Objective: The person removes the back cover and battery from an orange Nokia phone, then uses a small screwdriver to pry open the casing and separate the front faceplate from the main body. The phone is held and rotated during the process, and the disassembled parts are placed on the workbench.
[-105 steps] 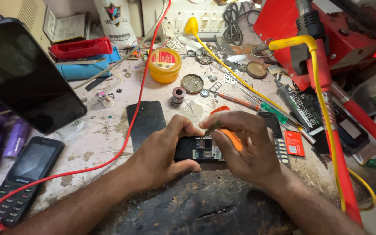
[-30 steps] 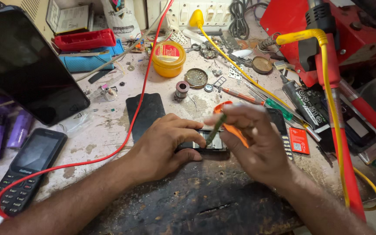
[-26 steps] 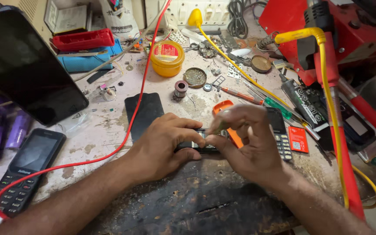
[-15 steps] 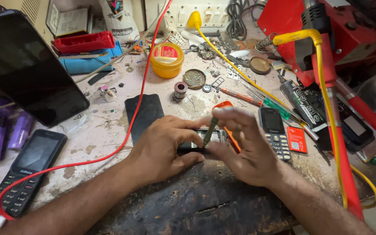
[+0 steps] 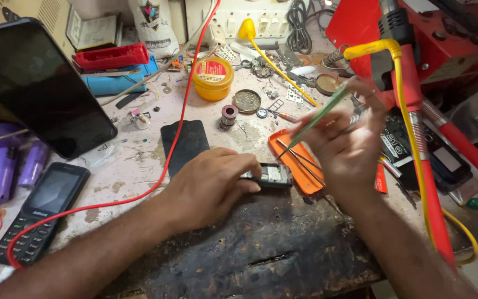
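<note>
A: What can't you make out here?

B: Most of the small opened phone [image 5: 266, 176]. The left hand [image 5: 211, 185] lies over its left end, so only the right part shows. The right hand [image 5: 345, 148] is seen from the back, and its fingertips are partly hidden behind its own knuckles. The far right of the surface [image 5: 139, 160] is cut off by a red machine [image 5: 416, 39] and a yellow cable [image 5: 410, 138].

A: And the phone itself?

B: Dark, flat, lying with its inner side up, showing a pale metal patch in the middle. It sits at the edge of a worn black mat [image 5: 261, 243], just left of an orange tray [image 5: 297, 160].

A: The hands?

B: The left hand presses down on the phone with fingers laid together, pinning it. The right hand is lifted above the tray, fingers pinched around a thin green-handled tool [image 5: 316, 119] that slants down to the left; its tip hangs over the tray, apart from the phone.

A: Different from half a second ago?

B: Yes. Then both hands met over the phone, the tool at it. Now the right hand has risen and swung away to the right, uncovering the tray. The left hand has stayed put. The keypad phone [image 5: 42, 213] at the left and the yellow tin [image 5: 212, 77] are where they were.
</note>
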